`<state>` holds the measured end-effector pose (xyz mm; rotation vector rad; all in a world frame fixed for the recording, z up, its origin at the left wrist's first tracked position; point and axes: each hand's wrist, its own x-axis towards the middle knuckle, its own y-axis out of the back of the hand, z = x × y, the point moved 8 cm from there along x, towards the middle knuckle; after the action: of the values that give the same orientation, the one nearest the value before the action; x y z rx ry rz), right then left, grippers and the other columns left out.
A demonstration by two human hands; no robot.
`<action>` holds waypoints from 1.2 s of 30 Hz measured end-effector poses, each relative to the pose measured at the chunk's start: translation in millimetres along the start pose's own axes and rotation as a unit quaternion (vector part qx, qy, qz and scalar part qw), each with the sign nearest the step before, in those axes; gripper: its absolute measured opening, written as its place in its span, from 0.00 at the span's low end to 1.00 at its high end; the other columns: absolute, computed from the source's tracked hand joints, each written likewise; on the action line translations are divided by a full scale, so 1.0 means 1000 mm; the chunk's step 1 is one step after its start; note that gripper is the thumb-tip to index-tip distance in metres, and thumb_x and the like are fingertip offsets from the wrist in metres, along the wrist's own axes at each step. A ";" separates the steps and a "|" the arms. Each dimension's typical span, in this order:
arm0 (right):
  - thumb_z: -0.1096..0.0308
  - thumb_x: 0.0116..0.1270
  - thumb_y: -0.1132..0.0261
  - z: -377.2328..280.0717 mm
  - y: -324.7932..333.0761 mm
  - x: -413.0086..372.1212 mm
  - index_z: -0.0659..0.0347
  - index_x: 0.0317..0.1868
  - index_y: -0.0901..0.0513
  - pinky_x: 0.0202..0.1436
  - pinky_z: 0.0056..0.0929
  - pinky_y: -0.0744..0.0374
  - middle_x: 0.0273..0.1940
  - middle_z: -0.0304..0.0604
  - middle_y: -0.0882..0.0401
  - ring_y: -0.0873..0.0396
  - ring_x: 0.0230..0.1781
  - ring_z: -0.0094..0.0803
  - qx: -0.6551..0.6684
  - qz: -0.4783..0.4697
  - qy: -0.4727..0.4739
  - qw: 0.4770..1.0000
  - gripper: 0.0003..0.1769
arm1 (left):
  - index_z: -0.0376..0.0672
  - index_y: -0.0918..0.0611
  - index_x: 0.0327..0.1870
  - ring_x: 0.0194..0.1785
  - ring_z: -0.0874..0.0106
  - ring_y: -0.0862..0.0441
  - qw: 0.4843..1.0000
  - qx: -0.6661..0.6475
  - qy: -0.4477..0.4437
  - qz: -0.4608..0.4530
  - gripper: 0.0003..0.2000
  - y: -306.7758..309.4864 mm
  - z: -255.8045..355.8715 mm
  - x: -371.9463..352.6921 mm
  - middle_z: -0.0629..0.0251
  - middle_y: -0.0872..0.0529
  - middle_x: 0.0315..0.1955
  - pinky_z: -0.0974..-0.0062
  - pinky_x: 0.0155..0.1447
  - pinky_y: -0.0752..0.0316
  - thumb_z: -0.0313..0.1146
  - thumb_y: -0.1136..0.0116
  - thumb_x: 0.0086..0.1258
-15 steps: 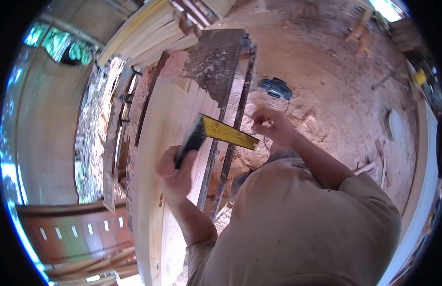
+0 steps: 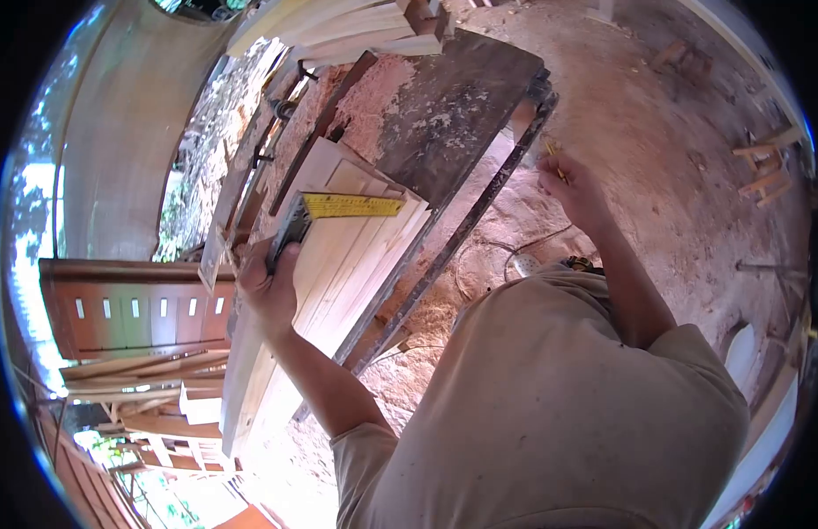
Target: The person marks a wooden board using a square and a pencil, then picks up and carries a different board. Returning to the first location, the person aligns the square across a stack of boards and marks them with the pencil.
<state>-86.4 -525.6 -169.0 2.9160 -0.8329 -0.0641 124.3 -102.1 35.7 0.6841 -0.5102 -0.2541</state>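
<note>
My left hand [image 2: 272, 291] is closed round the dark stock of a try square [image 2: 351, 205]. The square's yellow blade lies over the far end of a row of pale planks [image 2: 338, 273], reaching across toward their right edge. Out to the right, above the floor and away from the planks, my right hand [image 2: 578, 192] pinches a thin yellow pencil [image 2: 561, 174]. Its fingers are closed, with the pencil sticking up past them.
The planks rest on a dark, dusty workbench [image 2: 470, 97] with a rail [image 2: 488, 198] along its right side. More boards [image 2: 338, 31] are stacked beyond. A panelled door [image 2: 144, 309] stands at left. A cable [image 2: 466, 264] lies on the dusty floor, and a small wooden stool [image 2: 766, 163] stands far right.
The try square, formerly tilted above the planks, now lies across their far end, moved by my left hand. My right hand has gone outward and forward, and its pencil now shows. My view has turned.
</note>
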 end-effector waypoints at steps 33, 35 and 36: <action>0.69 0.81 0.48 -0.042 -0.080 0.023 0.63 0.67 0.25 0.35 0.22 0.30 0.30 0.34 0.27 0.30 0.30 0.19 0.119 -0.231 -0.026 0.965 0.19 | 0.31 0.12 0.44 0.54 0.72 0.13 0.998 -0.019 0.023 0.060 0.11 -0.016 0.029 -0.004 0.53 0.10 0.52 0.76 0.59 0.21 0.21 0.25 0.61; 0.69 0.81 0.48 -0.042 -0.072 0.022 0.63 0.67 0.24 0.35 0.22 0.30 0.30 0.34 0.26 0.30 0.30 0.19 0.113 -0.226 -0.029 0.967 0.19 | 0.31 0.12 0.43 0.54 0.72 0.13 0.998 -0.019 0.016 0.055 0.11 -0.008 0.018 -0.004 0.53 0.10 0.52 0.76 0.59 0.22 0.21 0.25 0.62; 0.69 0.81 0.48 -0.043 -0.067 0.022 0.63 0.66 0.24 0.35 0.21 0.30 0.30 0.33 0.26 0.30 0.30 0.18 0.100 -0.210 -0.035 0.972 0.19 | 0.31 0.12 0.43 0.55 0.73 0.14 0.999 -0.016 0.011 0.051 0.10 -0.007 0.017 -0.004 0.53 0.10 0.52 0.77 0.59 0.22 0.21 0.25 0.62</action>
<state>-29.7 -477.1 -134.5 3.2464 -0.2242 -0.1252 111.0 -114.7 41.0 0.6270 -0.5168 -0.1589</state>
